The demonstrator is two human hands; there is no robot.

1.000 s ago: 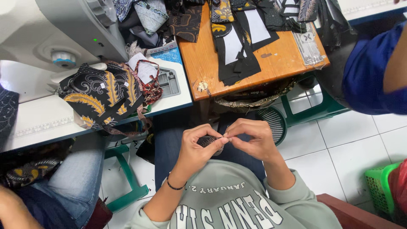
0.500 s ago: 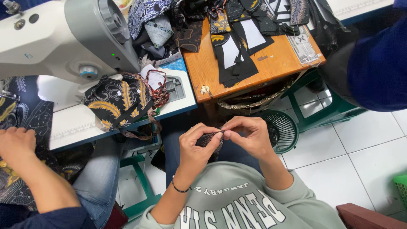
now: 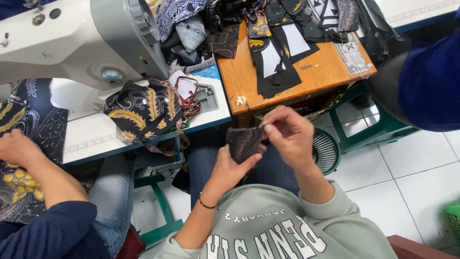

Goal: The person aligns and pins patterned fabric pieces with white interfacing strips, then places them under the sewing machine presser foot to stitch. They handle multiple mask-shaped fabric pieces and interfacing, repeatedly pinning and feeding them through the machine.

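White floor tiles (image 3: 412, 163) run under a crowded sewing room, seen from above.

Nearest, over the lap, both hands work one small dark fabric piece (image 3: 242, 143). The left hand (image 3: 230, 165) cups it from below, thumb laid up the near face. The right hand (image 3: 287, 134) pinches its top right edge between thumb and forefinger. Both grips are narrow and closed on the cloth, and whether a thread or needle sits in that pinch is too small to tell. A thin black bracelet (image 3: 206, 204) circles the left wrist.

To do this well, I judge the left hand should keep the cloth flat and lightly taut while the right works in short, even moves close to the edge. Elbows tucked in would steady both hands.

Just right of the hands stands one dark mesh basket (image 3: 327, 152) on the floor. At near left a second person's hand (image 3: 19, 148) rests on blue patterned cloth (image 3: 40, 129).

Farther off, one white bench (image 3: 96, 136) carries one white sewing machine (image 3: 76, 38) and a black-and-gold patterned bundle (image 3: 143, 112) hanging over its edge. To the right, one wooden bench (image 3: 326, 72) holds a heap of dark cut pieces (image 3: 278, 57), of which at least two show white panels; the rest overlap too much to count. Under it stands a green stool frame (image 3: 364, 136). At far right a third person's blue sleeve (image 3: 429, 81) leans in.

Counted: two working hands, one fabric piece in them, two benches, one machine, one basket, three people in part.
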